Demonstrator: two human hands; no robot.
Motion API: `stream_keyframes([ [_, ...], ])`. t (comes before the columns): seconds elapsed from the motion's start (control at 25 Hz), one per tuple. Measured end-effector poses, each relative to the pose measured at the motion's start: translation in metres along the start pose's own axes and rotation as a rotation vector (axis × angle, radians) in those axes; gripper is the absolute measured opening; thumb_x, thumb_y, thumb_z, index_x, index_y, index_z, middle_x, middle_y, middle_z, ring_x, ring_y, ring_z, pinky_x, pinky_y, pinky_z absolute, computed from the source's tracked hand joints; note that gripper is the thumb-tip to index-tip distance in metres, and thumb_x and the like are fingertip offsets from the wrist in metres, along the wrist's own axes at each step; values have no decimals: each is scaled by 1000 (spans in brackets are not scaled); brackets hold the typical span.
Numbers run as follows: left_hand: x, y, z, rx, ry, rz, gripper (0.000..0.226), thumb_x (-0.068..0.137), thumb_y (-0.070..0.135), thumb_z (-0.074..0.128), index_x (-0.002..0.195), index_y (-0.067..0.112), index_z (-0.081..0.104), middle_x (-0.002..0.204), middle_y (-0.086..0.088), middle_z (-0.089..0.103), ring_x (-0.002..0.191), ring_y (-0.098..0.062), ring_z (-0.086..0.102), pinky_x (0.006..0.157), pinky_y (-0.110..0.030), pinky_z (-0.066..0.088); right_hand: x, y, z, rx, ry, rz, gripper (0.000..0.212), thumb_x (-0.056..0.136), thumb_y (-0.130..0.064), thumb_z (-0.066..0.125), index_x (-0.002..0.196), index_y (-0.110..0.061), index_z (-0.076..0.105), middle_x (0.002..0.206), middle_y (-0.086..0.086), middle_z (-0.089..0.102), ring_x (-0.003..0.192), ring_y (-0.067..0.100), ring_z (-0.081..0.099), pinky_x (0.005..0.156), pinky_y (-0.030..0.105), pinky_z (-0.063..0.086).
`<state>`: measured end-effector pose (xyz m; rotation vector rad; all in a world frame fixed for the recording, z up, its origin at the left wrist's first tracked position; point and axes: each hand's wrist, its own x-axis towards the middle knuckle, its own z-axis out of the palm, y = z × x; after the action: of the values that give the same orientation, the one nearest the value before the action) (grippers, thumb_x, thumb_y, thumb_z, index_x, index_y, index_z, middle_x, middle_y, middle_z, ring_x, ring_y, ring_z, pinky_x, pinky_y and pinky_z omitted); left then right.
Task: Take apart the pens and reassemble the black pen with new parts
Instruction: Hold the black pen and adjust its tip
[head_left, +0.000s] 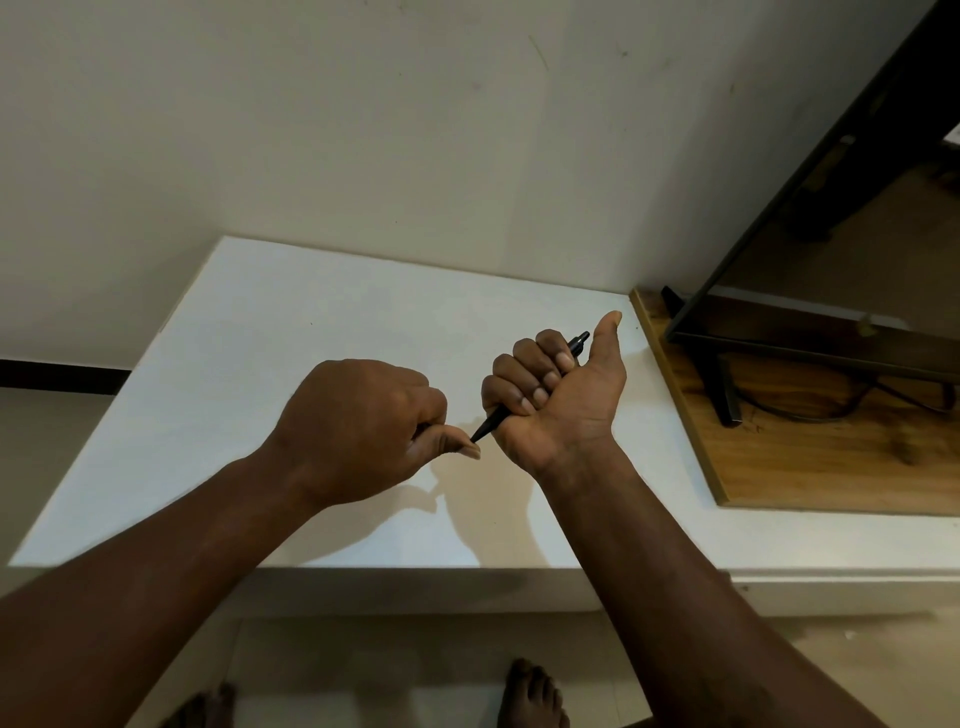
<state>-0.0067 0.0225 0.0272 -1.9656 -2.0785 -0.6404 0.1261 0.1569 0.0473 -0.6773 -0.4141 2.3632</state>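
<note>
A black pen is gripped in the fist of my right hand, palm turned up and thumb stretched out. Its clicker end sticks out past my fingers toward the far right, and its pointed tip aims down-left. My left hand is curled into a fist just left of it, with the thumb tip touching the pen's point. Whether the left fist holds anything is hidden. Both hands hover above the white table. No other pen or loose part shows.
A wooden board lies on the table's right side, carrying a black flat screen on a stand with a cable. A pale wall rises behind the table. My bare feet are on the floor below the front edge.
</note>
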Motion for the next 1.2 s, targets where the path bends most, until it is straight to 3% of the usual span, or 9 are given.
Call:
stream_keyframes([
  [0.2,6,-2,0,-137,-175,-123,68,79,89,36,77,33,73,69,15,67,60,-9,60,53,-28,46,1,-3,-1,11,-10,-2,73,88,-85,50,60,-19,37,53,-6,22,39,10,18,40,23,16],
  [0.28,5,-9,2,-203,-322,-199,48,78,83,55,83,40,73,75,22,69,69,-4,63,61,-27,49,0,-5,-2,5,-3,-7,73,87,-85,50,61,-18,39,54,-6,23,40,10,19,41,23,17],
  [0.4,2,-15,3,-372,-440,-337,12,82,56,77,84,44,73,79,27,72,75,0,67,67,-26,51,1,-6,-2,-5,3,-18,72,88,-84,50,62,-17,42,55,-6,24,41,10,19,41,23,18],
  [0.56,9,-12,-1,-850,-464,-500,16,78,42,86,92,39,79,87,17,79,78,-4,74,68,-22,54,2,-4,-2,-16,-2,-18,72,88,-84,50,62,-17,43,54,-5,25,41,10,20,41,24,19],
  [0.64,10,-6,-2,-956,-473,-520,14,83,44,81,91,33,80,89,10,81,80,-7,76,69,-21,56,2,-1,-2,-32,-6,-16,73,89,-84,50,63,-16,45,54,-5,27,42,10,21,42,24,20],
  [1.0,11,4,1,-998,-440,-555,15,87,41,78,85,27,81,84,7,82,78,-8,77,68,-21,55,3,6,0,-100,0,-6,71,91,-81,49,71,-13,53,62,-3,31,50,11,27,48,25,29],
  [1.08,11,5,2,-971,-412,-564,14,89,38,76,86,26,81,82,7,82,77,-8,77,68,-22,55,3,6,1,-195,17,-12,68,94,-78,49,79,-12,58,64,-1,41,52,13,38,53,27,36],
  [1.2,13,3,4,-976,-342,-653,14,93,34,73,87,24,82,81,7,82,75,-8,77,66,-22,54,5,9,2,-578,120,-52,61,100,-68,51,100,-10,69,77,3,70,67,18,66,69,33,52],
])
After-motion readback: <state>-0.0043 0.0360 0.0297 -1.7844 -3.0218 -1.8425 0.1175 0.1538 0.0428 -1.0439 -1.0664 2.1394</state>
